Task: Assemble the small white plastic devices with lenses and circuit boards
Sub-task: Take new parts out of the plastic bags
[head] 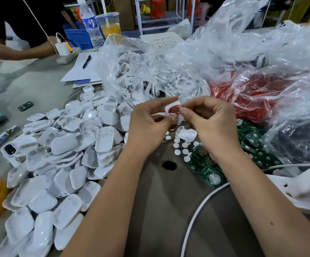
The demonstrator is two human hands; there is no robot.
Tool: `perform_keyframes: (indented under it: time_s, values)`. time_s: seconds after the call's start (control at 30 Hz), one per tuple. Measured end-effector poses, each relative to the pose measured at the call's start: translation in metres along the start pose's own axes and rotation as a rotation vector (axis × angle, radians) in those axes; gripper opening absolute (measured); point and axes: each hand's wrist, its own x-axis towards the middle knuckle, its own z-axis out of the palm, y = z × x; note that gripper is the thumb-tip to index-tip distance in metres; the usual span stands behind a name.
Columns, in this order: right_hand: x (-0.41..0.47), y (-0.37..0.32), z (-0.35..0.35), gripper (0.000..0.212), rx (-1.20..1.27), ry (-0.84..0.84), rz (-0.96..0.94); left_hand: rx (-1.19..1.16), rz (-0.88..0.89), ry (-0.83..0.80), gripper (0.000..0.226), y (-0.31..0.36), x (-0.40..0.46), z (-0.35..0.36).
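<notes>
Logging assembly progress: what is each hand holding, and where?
Left hand grips the white shell by its left edge; right hand pinches the red lens at its right rim.

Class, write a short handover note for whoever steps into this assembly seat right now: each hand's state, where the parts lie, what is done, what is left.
Left hand: grips a white shell above the table.
Right hand: pinches a red lens at the shell's opening; whether it is fully seated cannot be told.
Parts: heap of white shells on the left; green circuit boards on the right; small white discs and one loose shell below the hands; bag of red parts behind.
Done: shell picked up, lens brought to it.
Left: seat the lens, add a board, repeat for the heap.
</notes>
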Motion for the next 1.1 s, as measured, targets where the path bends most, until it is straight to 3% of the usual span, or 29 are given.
perform_keyframes:
  time_s: [0.5,0.83,1.1]
  values:
    - [0.0006,-0.0005,0.0009,0.009,-0.095,-0.014,-0.003,0.023,0.004,0.002,0.042,-0.0037,-0.0005,0.0025]
    - [0.0038,-0.002,0.0,0.01,0.06,-0.059,0.193,0.04,-0.022,-0.017,0.045,0.0022,-0.0032,0.0019]
    - [0.0022,-0.0014,-0.0006,0.015,-0.061,-0.073,0.115,0.26,0.065,0.074,0.044,0.0039,-0.0053,0.0102]
